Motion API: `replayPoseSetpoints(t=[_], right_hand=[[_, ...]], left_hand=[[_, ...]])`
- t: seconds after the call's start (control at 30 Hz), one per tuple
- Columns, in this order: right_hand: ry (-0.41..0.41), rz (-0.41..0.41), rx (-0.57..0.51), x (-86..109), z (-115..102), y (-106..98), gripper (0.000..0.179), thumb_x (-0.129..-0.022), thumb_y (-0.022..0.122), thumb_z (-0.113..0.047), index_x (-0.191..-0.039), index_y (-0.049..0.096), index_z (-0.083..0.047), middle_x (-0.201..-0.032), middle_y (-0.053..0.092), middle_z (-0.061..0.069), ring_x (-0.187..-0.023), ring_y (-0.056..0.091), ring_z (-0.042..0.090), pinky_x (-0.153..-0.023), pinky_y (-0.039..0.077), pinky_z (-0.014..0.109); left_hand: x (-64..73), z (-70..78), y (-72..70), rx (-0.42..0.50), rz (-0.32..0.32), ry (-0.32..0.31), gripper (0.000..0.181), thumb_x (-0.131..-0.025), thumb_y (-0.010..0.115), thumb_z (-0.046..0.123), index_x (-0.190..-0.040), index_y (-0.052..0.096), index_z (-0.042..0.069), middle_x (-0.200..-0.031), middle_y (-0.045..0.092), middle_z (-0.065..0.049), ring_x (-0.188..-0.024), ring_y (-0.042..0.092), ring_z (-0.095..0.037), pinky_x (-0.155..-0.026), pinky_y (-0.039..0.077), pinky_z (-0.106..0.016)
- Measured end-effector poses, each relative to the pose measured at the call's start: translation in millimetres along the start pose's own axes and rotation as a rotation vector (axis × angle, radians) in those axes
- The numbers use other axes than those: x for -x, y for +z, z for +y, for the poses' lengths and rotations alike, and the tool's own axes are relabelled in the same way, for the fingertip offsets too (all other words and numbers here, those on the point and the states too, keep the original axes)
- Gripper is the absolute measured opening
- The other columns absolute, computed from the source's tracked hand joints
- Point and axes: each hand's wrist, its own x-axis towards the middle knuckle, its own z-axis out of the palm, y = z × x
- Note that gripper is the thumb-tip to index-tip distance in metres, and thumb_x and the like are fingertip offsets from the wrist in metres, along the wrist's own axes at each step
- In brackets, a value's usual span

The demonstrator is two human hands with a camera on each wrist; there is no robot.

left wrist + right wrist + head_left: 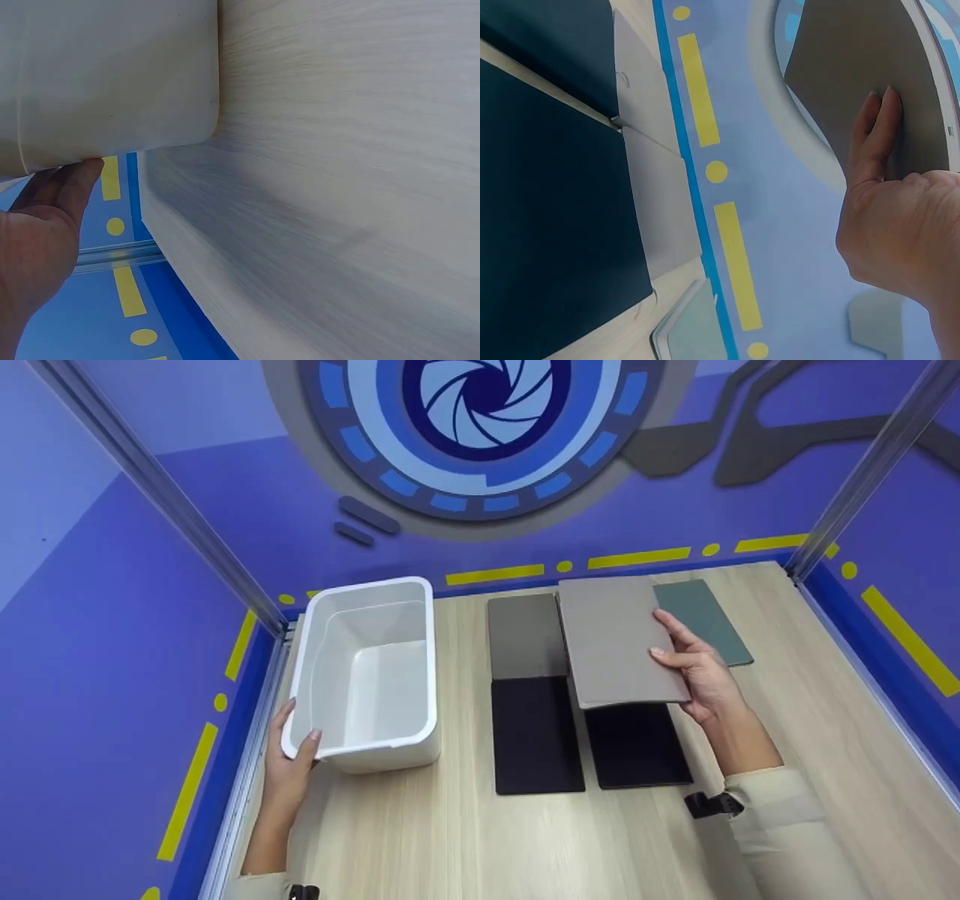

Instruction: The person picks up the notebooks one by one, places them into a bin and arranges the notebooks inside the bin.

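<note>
Head view: white bin (430, 660) gripped at its near-left corner by left hand (289, 761), thumb at the rim, fingers along the outside. Taupe book (619, 645) pinched at its right edge by right hand (701, 675), held above the other books, right of the bin. Grey book (527, 637) laid flat at the far left of the set, black book (538, 735) just nearer. Second black book (637, 750) partly covered from sight by the taupe one. Green book (705, 619) seen at far right, partly masked by right hand and taupe book. In the right wrist view, another grey book (662, 202) is shown beyond the second black one; mostly blocked in head view. Bin closely flanked by the left wall (112, 682). Table (465, 847) carries the flat books.
</note>
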Motion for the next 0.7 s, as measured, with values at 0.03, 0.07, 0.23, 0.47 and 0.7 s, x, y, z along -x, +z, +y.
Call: replayPoseSetpoints(t=[0.03, 0.07, 0.23, 0.47, 0.7], right_hand=[[0.001, -0.002, 0.003, -0.9, 0.6, 1.4, 0.079, -0.107, 0.054, 0.002, -0.173, 0.017, -0.021, -0.183, -0.007, 0.003, -0.111, 0.074, 0.009, -0.082, 0.063, 0.027], [0.003, -0.004, 0.006, -1.9, 1.1, 2.7, 0.078, -0.107, 0.053, 0.002, -0.173, 0.017, -0.021, -0.183, -0.007, 0.003, -0.11, 0.074, 0.009, -0.081, 0.064, 0.027], [0.01, -0.011, 0.01, -6.7, 2.4, 10.1, 0.078, -0.108, 0.052, 0.003, -0.173, 0.016, -0.021, -0.183, -0.004, 0.002, -0.105, 0.075, 0.01, -0.079, 0.063, 0.026], [0.028, -0.026, -0.002, -12.5, 3.5, 19.8, 0.076, -0.109, 0.048, 0.004, -0.173, 0.016, -0.021, -0.183, 0.0, 0.001, -0.106, 0.074, 0.01, -0.08, 0.064, 0.028], [0.049, -0.021, -0.005, -19.7, 8.4, 28.3, 0.075, -0.109, 0.049, 0.003, -0.173, 0.019, -0.022, -0.183, 0.004, 0.0, -0.105, 0.074, 0.01, -0.079, 0.064, 0.028]], left_hand=[[0.0, 0.1, 0.2, 0.002, -0.002, 0.001, 0.071, -0.109, 0.059, 0.021, -0.17, 0.023, 0.026, -0.177, 0.019, -0.006, -0.151, 0.038, -0.032, -0.088, 0.048, -0.007], [0.0, 0.1, 0.2, -0.004, -0.002, 0.001, 0.071, -0.109, 0.059, 0.022, -0.17, 0.023, 0.026, -0.178, 0.019, -0.006, -0.152, 0.037, -0.031, -0.089, 0.048, -0.006], [-1.2, -1.3, -1.4, -0.04, 0.007, 0.009, 0.072, -0.108, 0.061, 0.022, -0.17, 0.025, 0.025, -0.179, 0.019, -0.003, -0.161, 0.025, -0.028, -0.111, 0.045, -0.022], [-2.9, -1.7, -1.6, -0.033, 0.016, 0.045, 0.072, -0.105, 0.064, 0.02, -0.169, 0.028, 0.022, -0.179, 0.02, -0.007, -0.166, 0.015, -0.032, -0.129, 0.021, -0.067], [-1.3, -1.5, -2.4, -0.038, 0.022, 0.038, 0.072, -0.106, 0.063, 0.021, -0.169, 0.028, 0.023, -0.179, 0.02, -0.006, -0.166, 0.016, -0.031, -0.129, 0.026, -0.061]])
